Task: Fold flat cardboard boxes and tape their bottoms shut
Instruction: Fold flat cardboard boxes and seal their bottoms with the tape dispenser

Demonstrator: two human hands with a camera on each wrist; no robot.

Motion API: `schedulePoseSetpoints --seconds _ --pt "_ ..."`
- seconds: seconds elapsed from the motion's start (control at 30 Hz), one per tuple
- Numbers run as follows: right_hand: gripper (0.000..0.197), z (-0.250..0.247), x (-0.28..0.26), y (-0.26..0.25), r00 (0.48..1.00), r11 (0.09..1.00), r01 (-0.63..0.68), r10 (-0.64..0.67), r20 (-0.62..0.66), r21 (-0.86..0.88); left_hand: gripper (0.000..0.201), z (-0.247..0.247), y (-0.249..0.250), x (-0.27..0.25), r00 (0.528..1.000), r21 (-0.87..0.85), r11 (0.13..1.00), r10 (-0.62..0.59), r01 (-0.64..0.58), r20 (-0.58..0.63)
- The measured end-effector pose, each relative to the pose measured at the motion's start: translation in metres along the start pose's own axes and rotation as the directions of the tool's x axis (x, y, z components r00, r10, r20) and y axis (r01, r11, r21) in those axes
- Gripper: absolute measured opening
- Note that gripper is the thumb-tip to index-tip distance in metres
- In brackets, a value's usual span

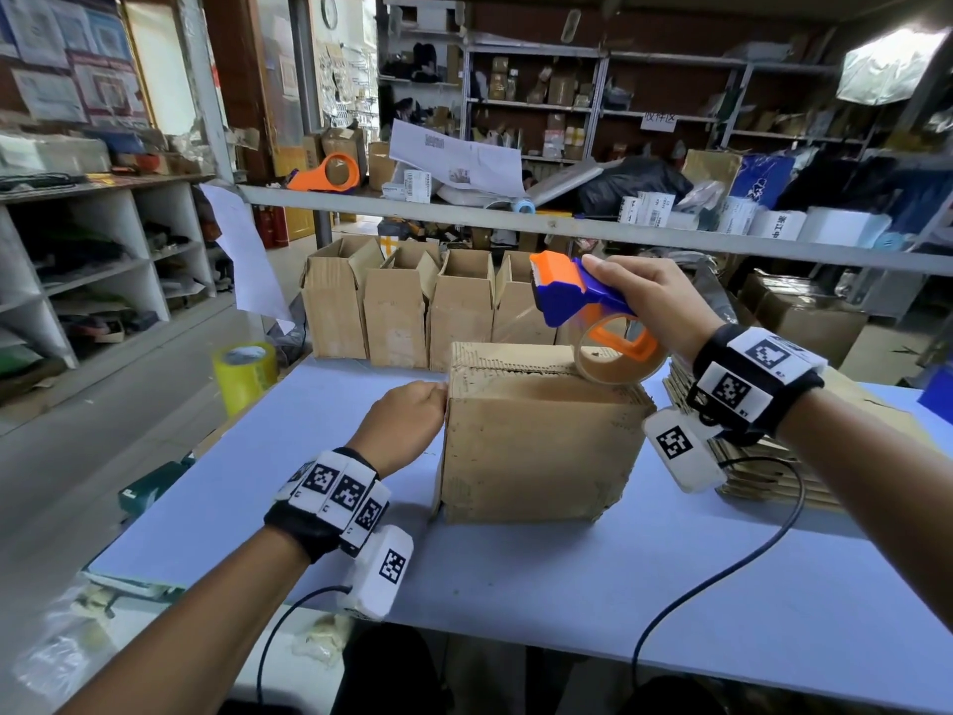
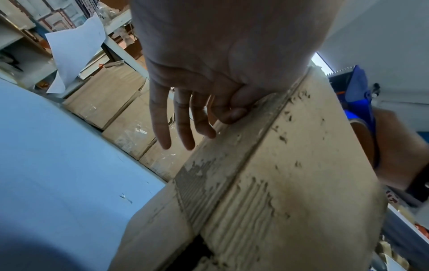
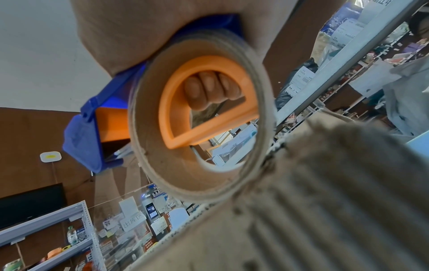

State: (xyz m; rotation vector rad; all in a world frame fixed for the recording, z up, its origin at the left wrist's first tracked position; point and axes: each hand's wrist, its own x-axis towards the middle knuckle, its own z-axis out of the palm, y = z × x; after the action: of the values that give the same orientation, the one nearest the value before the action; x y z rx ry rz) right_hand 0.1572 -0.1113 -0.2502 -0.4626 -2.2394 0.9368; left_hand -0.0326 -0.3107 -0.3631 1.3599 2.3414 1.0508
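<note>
Nearest me in the head view is my left hand (image 1: pixel 407 420), set against the left wall of the box (image 1: pixel 541 436) near its top rim. The left wrist view shows its fingers (image 2: pixel 160 126) hanging straight and relaxed past the top left edge, while one finger or the thumb, I cannot tell which, presses on the top flap beside the seam (image 2: pixel 267 139). It grips nothing; it only steadies.

That box stands bottom-up about the middle of the bench (image 1: pixel 515 585), with its flaps folded shut on top. A seam runs across the top, from the left edge under my left hand to the right edge, so its long axis lies left to right from where I stand.

My right hand (image 1: pixel 655 296) is curled round the handle of the blue and orange dispenser (image 1: pixel 572 291), with fingertips (image 3: pixel 210 86) showing through the orange hub. Its roll (image 1: pixel 613 358) sits at the box's top right corner, touching or just above it; the right wrist view puts the roll's rim against the cardboard edge. A clear strip seems to stretch from the head toward the far side, though I cannot see where it ends.

As I judge it, the seam lies to the left of the dispenser, so the right hand is the one to pull the tape along it toward the left hand. I see no tape on the seam, so the bottom looks folded but not yet sealed.

Behind, along the far edge, stands a row of finished boxes (image 1: pixel 412 312), and a stack of flats (image 1: pixel 763 467) lies at the right.
</note>
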Motion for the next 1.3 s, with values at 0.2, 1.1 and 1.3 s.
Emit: schedulePoseSetpoints --seconds 0.2,1.1,1.3 --pt "0.047 0.001 -0.001 -0.003 1.000 1.000 0.011 -0.011 0.007 -0.015 0.027 -0.010 0.007 0.000 0.998 0.213 0.977 0.024 -0.035 0.055" --pt "0.047 -0.017 0.011 -0.005 0.996 0.937 0.046 -0.019 0.084 -0.345 0.021 -0.003 0.039 0.020 0.987 -0.382 0.917 -0.150 0.117 -0.059" --pt "0.047 -0.026 0.011 -0.010 0.986 0.861 0.121 -0.047 0.161 -0.493 0.016 -0.003 0.039 0.022 0.987 -0.349 0.929 -0.151 0.120 -0.061"
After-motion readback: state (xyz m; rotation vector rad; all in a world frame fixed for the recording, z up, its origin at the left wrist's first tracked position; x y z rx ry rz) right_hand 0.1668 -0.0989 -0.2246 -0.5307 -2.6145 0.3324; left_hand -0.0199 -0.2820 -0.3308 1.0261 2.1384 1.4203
